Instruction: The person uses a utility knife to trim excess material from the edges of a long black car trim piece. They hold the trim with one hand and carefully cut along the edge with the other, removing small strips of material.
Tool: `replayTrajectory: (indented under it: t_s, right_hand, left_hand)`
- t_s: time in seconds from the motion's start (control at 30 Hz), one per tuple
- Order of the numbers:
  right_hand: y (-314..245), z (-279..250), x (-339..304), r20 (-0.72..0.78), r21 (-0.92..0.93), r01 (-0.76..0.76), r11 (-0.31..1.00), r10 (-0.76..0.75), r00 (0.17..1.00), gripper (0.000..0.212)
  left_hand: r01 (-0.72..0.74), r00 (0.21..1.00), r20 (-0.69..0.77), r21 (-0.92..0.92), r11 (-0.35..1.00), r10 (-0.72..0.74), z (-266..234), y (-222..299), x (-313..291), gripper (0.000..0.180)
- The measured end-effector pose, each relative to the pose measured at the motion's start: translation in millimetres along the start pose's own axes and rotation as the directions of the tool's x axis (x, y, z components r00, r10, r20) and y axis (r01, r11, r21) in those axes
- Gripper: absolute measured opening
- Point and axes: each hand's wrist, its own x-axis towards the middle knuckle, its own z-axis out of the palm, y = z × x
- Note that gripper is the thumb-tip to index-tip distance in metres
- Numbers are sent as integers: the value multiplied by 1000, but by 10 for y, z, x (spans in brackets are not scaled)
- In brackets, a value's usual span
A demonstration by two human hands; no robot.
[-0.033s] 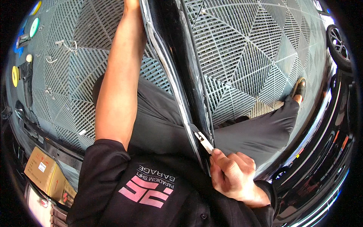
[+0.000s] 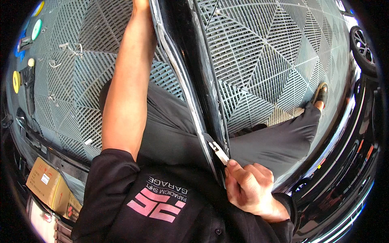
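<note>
A long, glossy black car trim piece [image 2: 184, 44] slopes from the top edge down to my chest, across my lap. Pale greyish residue or film lines its edges. In my right hand [image 2: 249, 186] is a slim white utility knife [image 2: 221, 155], pinched between thumb and fingers. Its dark blade end lies against the trim's lower part. My left arm stretches up along the trim's left side. Only the back part of my left hand [image 2: 141, 5] shows at the top edge, next to the trim; its fingers are out of the picture.
Grey slatted floor tiles [image 2: 263, 44] surround me. Strips of scrap [image 2: 73, 50], polishing pads [image 2: 37, 29] and a black power tool [image 2: 29, 87] lie at left. A cardboard box [image 2: 44, 182] stands at lower left. A black car [image 2: 344, 162] and a wheel [image 2: 362, 48] are at right.
</note>
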Motion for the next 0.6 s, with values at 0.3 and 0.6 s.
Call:
replayTrajectory:
  t_s: [0.3,0.6]
  right_hand:
    - [-39,32,-179,20,15,-41,999,40,999,28]
    - [-36,4,-312,40,45,-82,996,80,996,30]
  left_hand:
    - [11,1000,27,-8,1000,-11,-4,3,40,45]
    - [20,998,60,-29,999,-18,-42,-3,54,45]
